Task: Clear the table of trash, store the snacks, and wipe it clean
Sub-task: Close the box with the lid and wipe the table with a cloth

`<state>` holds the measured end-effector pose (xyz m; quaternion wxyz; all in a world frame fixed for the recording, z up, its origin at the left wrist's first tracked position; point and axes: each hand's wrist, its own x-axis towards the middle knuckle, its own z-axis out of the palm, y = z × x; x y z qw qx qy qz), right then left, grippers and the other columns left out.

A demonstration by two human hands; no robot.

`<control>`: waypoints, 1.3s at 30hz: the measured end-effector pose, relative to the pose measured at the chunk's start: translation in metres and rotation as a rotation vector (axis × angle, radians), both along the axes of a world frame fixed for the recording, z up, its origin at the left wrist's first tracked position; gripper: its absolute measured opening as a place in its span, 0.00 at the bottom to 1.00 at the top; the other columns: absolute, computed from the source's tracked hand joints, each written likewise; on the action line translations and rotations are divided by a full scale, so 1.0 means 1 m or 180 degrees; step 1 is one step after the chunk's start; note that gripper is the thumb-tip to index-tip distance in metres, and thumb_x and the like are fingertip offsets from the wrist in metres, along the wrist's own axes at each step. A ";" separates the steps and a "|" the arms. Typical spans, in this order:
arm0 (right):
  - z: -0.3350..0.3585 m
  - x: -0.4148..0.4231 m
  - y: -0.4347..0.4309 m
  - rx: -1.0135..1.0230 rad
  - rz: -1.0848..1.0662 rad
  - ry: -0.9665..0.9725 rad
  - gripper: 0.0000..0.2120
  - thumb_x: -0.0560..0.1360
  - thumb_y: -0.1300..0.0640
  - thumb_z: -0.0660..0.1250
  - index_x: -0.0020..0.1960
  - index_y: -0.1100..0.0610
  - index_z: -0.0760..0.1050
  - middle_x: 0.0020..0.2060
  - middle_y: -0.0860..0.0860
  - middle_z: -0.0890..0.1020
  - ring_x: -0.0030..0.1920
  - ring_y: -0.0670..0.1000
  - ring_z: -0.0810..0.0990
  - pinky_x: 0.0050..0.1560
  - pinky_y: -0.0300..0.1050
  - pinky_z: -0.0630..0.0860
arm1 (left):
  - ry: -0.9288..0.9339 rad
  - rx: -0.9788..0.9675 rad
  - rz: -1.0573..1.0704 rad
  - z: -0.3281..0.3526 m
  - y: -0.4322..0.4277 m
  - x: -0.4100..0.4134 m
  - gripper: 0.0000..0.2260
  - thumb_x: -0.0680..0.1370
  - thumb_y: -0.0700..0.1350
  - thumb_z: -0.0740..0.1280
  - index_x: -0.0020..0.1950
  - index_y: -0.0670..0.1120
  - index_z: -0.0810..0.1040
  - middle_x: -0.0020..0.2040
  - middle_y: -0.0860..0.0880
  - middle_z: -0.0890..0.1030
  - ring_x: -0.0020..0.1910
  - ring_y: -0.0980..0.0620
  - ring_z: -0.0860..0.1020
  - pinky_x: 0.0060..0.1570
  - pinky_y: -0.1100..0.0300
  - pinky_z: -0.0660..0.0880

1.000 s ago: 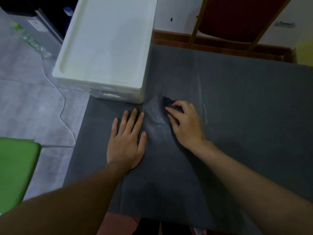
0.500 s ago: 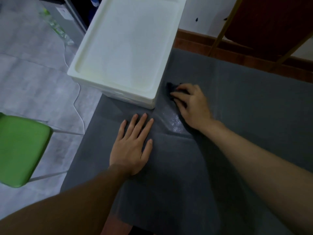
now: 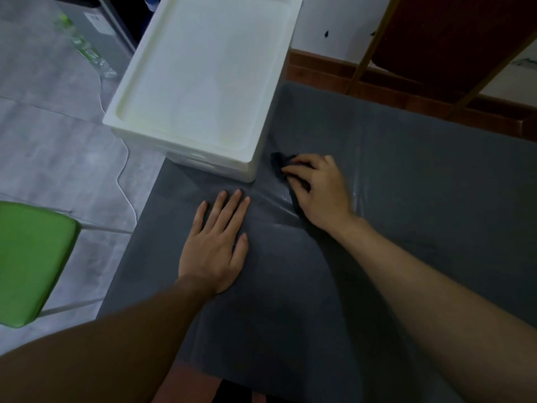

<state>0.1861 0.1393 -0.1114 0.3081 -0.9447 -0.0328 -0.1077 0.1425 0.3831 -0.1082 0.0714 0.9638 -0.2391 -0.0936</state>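
Cloth [image 3: 277, 162] lying on table [image 3: 436, 184], atop grey cover [image 3: 290, 315], just beside near corner of white box [image 3: 203, 82], mostly hiding under right hand [image 3: 319, 190]. Right hand pressing cloth down, fingers curling over it. Left hand [image 3: 215, 245] lying flat on cover, fingers straight, slightly spread, holding nothing, near box. Cover wrinkling and showing shiny streaks between hands. Box adjoining table's left edge. Green seat [image 3: 29, 263] standing on tiled floor, left of table.

You're looking at a plain dark grey plastic table cover [image 3: 406, 205], with a near-black cloth rag [image 3: 276, 160] at 12 o'clock. The rectangular plastic box [image 3: 203, 82] at 11 o'clock is white, and the chair seat [image 3: 29, 263] at 9 o'clock is green.
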 end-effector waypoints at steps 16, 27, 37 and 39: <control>0.000 -0.093 0.046 0.0192 -0.0322 0.0076 0.09 0.75 0.56 0.71 0.54 0.51 0.85 0.55 0.46 0.81 0.51 0.51 0.74 0.54 0.51 0.75 | -0.0256 -0.0473 -0.0138 -0.003 0.003 -0.004 0.28 0.79 0.48 0.50 0.79 0.44 0.57 0.80 0.48 0.57 0.80 0.49 0.52 0.78 0.47 0.49; 0.005 -0.176 0.083 0.0250 -0.0522 0.0115 0.08 0.73 0.54 0.72 0.50 0.49 0.86 0.52 0.42 0.83 0.49 0.48 0.75 0.52 0.50 0.76 | -0.0022 -0.1094 -0.0257 0.001 0.014 -0.005 0.26 0.78 0.41 0.53 0.77 0.41 0.64 0.77 0.44 0.63 0.78 0.47 0.57 0.78 0.54 0.47; 0.013 -0.242 0.077 0.0146 0.0192 0.0120 0.04 0.70 0.55 0.72 0.43 0.51 0.86 0.49 0.44 0.83 0.42 0.47 0.75 0.46 0.45 0.74 | -0.0147 -0.0498 -0.0512 0.003 0.000 -0.018 0.26 0.81 0.47 0.52 0.80 0.46 0.58 0.80 0.48 0.56 0.79 0.48 0.52 0.78 0.49 0.48; 0.014 -0.243 0.057 -0.0048 0.0233 -0.0005 0.03 0.70 0.57 0.73 0.43 0.53 0.85 0.48 0.47 0.82 0.42 0.48 0.74 0.44 0.46 0.74 | -0.0113 -0.0468 -0.0607 0.003 -0.010 -0.020 0.26 0.81 0.49 0.50 0.80 0.47 0.57 0.80 0.49 0.55 0.80 0.49 0.50 0.78 0.50 0.47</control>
